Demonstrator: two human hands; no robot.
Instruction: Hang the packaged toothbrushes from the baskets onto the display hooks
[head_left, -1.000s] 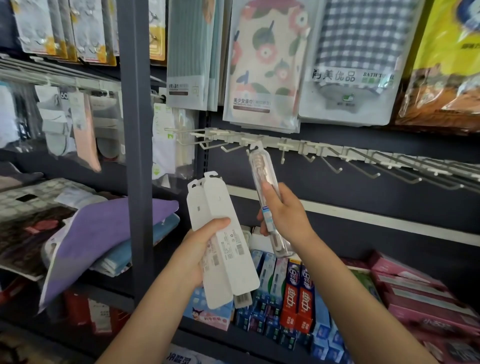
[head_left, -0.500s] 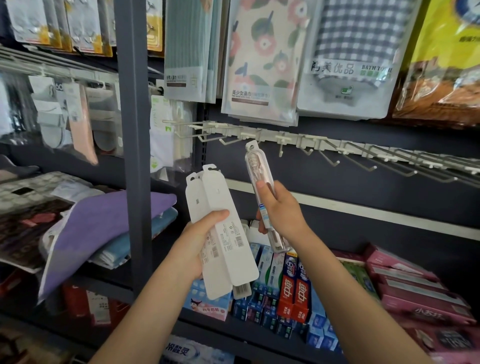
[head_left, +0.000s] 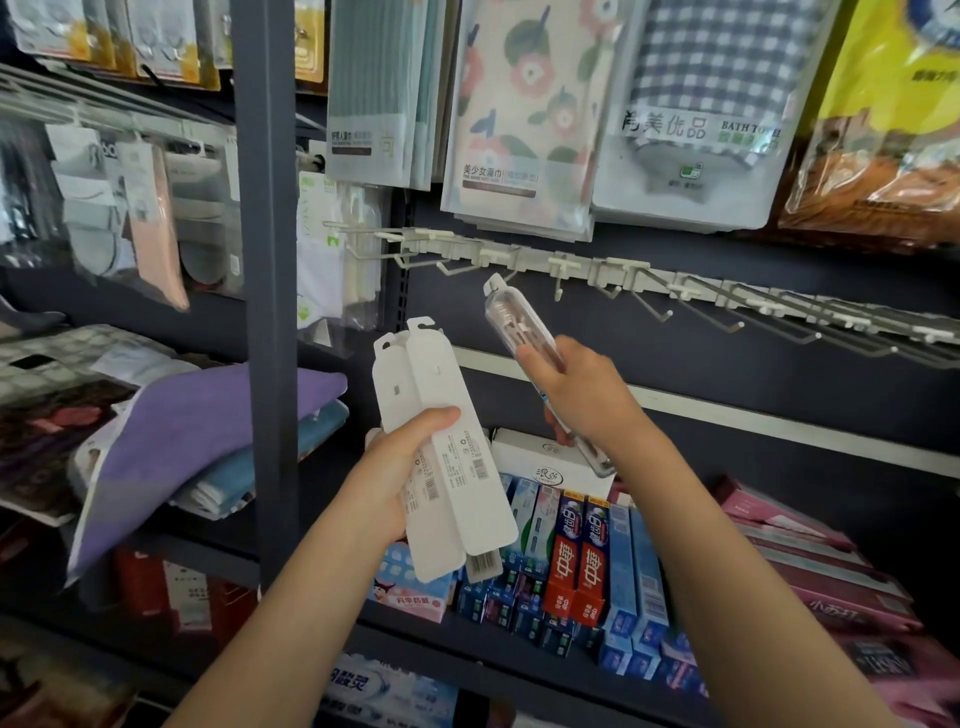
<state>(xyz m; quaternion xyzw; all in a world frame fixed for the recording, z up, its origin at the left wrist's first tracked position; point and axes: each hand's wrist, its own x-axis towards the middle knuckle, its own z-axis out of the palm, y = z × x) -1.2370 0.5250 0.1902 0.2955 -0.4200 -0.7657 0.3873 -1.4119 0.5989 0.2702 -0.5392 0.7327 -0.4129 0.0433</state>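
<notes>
My right hand (head_left: 582, 395) grips a clear packaged toothbrush (head_left: 511, 322), tilted so its hang tab points up and left, just below the white rail of display hooks (head_left: 618, 275). The tab sits a little under a bare hook and does not touch it. My left hand (head_left: 400, 467) holds a stack of white toothbrush packages (head_left: 441, 415), backs facing me, lower and left of the rail. No basket is in view.
Packaged towels (head_left: 519, 114) hang above the rail. Toothpaste boxes (head_left: 582, 561) fill the shelf under my hands. A dark upright post (head_left: 267, 260) stands to the left, with folded purple cloth (head_left: 208, 415) beyond it. Long bare hooks (head_left: 810, 322) stretch to the right.
The clear package's tab was up at a hook on the rail. It has since dropped a little and tilted left, away from the hook. My left hand kept its stack.
</notes>
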